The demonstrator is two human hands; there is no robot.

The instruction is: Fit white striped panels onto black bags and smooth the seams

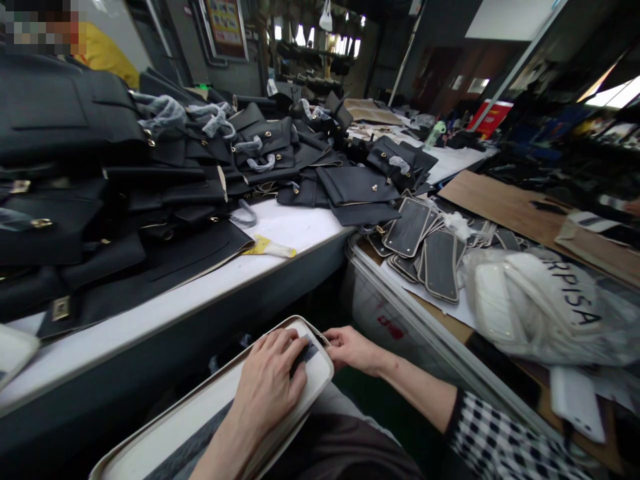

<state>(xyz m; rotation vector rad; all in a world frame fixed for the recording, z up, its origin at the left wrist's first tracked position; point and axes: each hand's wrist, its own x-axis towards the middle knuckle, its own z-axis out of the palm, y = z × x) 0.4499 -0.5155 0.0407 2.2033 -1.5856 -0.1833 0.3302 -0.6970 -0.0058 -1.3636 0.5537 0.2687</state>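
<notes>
At nine o'clock, black bags (75, 173) pile on the white desk (165, 303). At six o'clock a pale panel (200, 413) rests on the person's lap. The left hand (270, 383) lies flat on it, fingers spread, gripping nothing. The right hand (353, 348), just beside at the corner, pinches the panel's edge. At three o'clock lie dark flat pieces (425, 247).

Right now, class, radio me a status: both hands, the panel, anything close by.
Left hand flat on panel. Right hand gripping panel's far corner. Panel lies on lap. Table edge just ahead.
</notes>
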